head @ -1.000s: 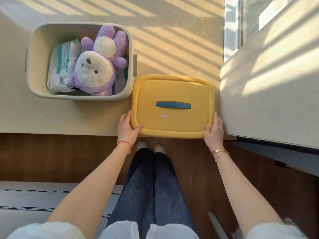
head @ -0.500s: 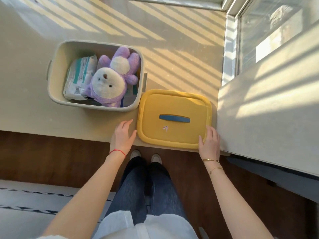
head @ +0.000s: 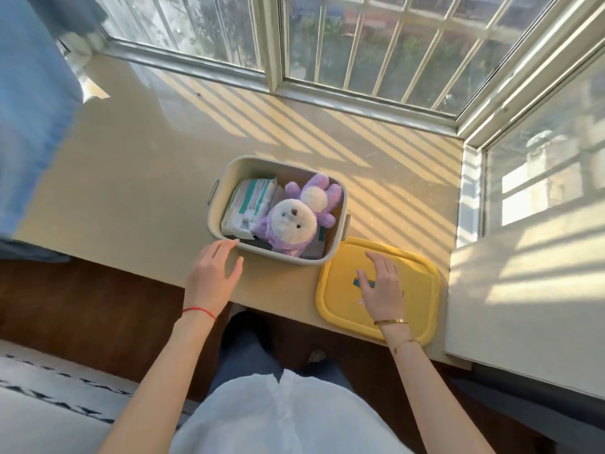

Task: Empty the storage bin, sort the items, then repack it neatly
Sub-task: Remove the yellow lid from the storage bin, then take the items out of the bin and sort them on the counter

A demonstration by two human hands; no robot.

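Observation:
A cream storage bin [head: 226, 173] stands open on the beige window ledge. Inside lie a purple and white plush toy [head: 294, 221] and a white pack with teal print [head: 250, 204]; other items under them are mostly hidden. The yellow lid [head: 415, 283] with a blue handle lies flat on the ledge just right of the bin, its near edge over the ledge's front. My left hand [head: 212, 276] hovers with relaxed fingers by the bin's near left corner. My right hand [head: 381, 290] is over the lid's middle with straight fingers, covering most of the blue handle.
The ledge [head: 131, 191] stretches bare to the left and behind the bin, up to the barred window [head: 360, 44]. A raised white surface [head: 523, 290] borders the lid on the right. A blue curtain [head: 29, 109] hangs at the left. Dark wood floor and a rug lie below.
Both hands have let go of the lid's edges. My left hand moved up toward the bin's near corner; my right hand moved onto the lid's top. The camera tilted up, showing the window.

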